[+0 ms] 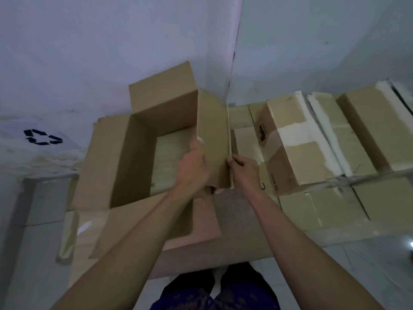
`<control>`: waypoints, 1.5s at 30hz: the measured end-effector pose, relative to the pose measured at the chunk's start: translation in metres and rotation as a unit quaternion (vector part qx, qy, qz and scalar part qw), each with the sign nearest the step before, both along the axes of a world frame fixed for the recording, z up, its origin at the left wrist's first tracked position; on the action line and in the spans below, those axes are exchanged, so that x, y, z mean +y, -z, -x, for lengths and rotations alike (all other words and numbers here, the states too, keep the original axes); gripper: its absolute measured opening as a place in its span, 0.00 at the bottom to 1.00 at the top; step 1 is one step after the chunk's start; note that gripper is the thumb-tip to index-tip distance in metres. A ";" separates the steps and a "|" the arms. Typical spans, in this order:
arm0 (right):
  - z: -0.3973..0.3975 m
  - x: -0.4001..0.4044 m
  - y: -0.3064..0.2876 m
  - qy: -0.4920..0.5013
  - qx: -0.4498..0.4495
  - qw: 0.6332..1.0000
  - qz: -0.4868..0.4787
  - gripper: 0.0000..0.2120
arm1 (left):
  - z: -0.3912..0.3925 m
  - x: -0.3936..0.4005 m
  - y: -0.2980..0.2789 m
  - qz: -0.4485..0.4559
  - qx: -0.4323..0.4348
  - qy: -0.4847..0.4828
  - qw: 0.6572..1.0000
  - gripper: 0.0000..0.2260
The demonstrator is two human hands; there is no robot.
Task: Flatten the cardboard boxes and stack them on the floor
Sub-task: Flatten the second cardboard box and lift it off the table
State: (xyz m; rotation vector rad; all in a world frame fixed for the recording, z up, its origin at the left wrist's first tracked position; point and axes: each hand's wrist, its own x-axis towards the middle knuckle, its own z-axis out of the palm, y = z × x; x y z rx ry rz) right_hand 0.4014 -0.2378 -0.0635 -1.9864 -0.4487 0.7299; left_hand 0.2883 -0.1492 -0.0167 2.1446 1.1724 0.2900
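One open box [143,153] is the thing in hand: it stands with its mouth toward the camera, four flaps spread outward, and you can look straight through it to pale material behind, so the bottom seems to be already open. It is held up in front of the person, above flat cardboard sheets [234,238] that lie on the floor [368,265].

Both hands meet at the right wall of the box. The left hand [193,168] comes from inside the mouth, and its fingers wrap over the edge of the right flap [213,139] with the thumb on the inner face. The right hand [244,170] is on the outer side, and its fingers are curled and pinch the thin outer edge of the same flap. The long axis of the box runs left to right, so the far left corner is well apart from both hands; I judge that to fold the box flat, this right side must be pushed toward the left.

The fingertips of the left hand are hidden behind the flap. The lower right corner of the box is covered by the wrists.

Further right, several taped boxes [297,148] are piled against the wall [312,52], not yet flattened.
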 end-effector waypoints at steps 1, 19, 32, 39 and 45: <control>0.003 0.001 -0.015 -0.001 0.004 0.999 -0.035 0.17 | 0.006 0.004 -0.015 -0.021 -0.041 0.002 0.999 0.21; 0.066 -0.006 -0.136 -0.195 0.122 0.961 -0.157 0.46 | 0.132 -0.015 -0.068 0.318 -0.338 -0.232 0.855 0.17; 0.148 -0.008 -0.096 -0.204 0.153 0.961 -0.109 0.33 | 0.206 -0.032 -0.033 0.226 -0.289 -0.344 0.864 0.15; 0.160 -0.023 -0.057 -0.186 0.134 0.972 -0.045 0.31 | 0.211 -0.060 -0.007 0.238 -0.268 -0.348 0.866 0.18; 0.140 -0.023 -0.071 -0.170 0.116 0.977 -0.061 0.41 | 0.183 -0.057 -0.015 0.252 -0.307 -0.336 0.854 0.18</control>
